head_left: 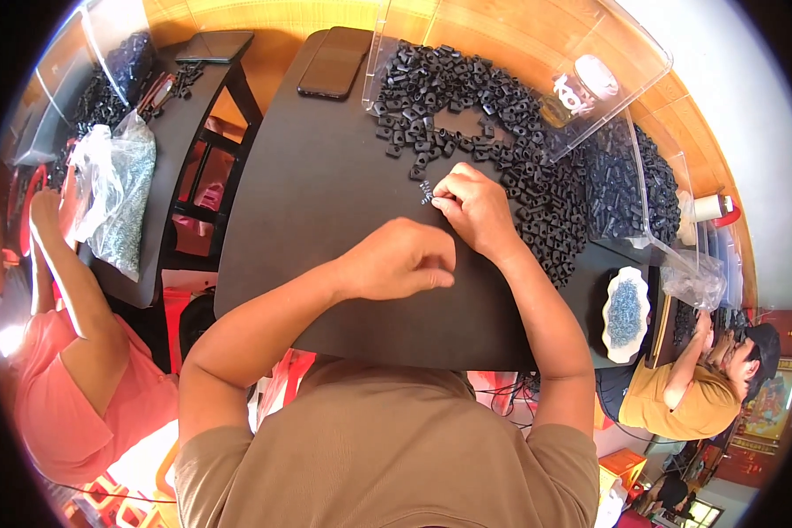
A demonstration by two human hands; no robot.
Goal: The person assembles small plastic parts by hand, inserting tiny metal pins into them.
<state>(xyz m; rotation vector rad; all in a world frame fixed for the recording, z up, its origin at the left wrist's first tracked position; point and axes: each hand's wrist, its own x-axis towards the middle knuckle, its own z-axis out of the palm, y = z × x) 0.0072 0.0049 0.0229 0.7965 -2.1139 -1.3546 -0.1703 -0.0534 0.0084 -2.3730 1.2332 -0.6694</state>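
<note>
My right hand (pixel 473 209) is over the dark table, thumb and forefinger pinched together. Right by those fingertips lie a few tiny metal springs (pixel 426 191); whatever is between the fingers is too small to make out. Nearer to me, my left hand (pixel 400 260) hovers above the tabletop with fingers loosely bent. A gap shows between its thumb and fingers, and I see nothing held there. Just beyond and to the right of my right hand spreads a big heap of small black plastic parts (pixel 541 211), each with a hole.
A clear plastic bin (pixel 634 176) holds more black parts on the right. Near it are a white dish (pixel 625 315) of small springs and a lidded jar (pixel 594 79). A phone (pixel 334 63) lies far left. People work at both sides, one beside a bag of springs (pixel 125 207).
</note>
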